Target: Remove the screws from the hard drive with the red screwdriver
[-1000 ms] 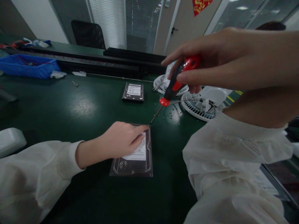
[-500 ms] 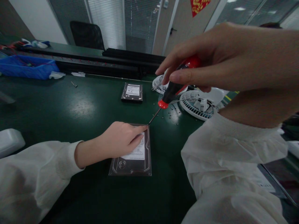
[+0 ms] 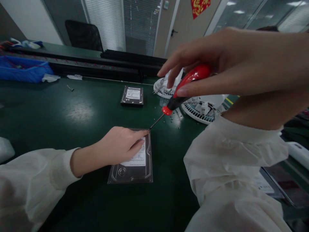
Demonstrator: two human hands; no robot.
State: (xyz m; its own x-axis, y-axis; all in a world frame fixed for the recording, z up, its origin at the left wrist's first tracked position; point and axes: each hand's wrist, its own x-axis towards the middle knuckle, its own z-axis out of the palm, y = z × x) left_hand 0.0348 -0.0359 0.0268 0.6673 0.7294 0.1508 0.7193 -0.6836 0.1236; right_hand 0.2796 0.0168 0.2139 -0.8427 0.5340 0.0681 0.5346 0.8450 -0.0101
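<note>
My right hand (image 3: pixel 214 64) is closed around the handle of a red and black screwdriver (image 3: pixel 176 100). Its thin shaft slants down to the left, and the tip meets the far right corner of a hard drive (image 3: pixel 135 174). The drive lies flat with its labelled metal face up. Across its far left part my left hand (image 3: pixel 123 143) holds the drive against the table, the index finger reaching to the corner beside the screwdriver tip. The hand hides part of the label, and its other fingers are mostly out of sight.
A second hard drive (image 3: pixel 132 95) lies farther back on the green table (image 3: pixel 96 112). Small screws (image 3: pixel 172 117) are scattered right of it, near white round fan-like grilles (image 3: pixel 196 109). A blue bin (image 3: pixel 24 69) stands at the far left. Dark bars (image 3: pixel 96 67) run along the back.
The screwdriver's handle has turned in my right hand, showing more of its red side. Its tip stays at the same corner. The whole view has shifted slightly.
</note>
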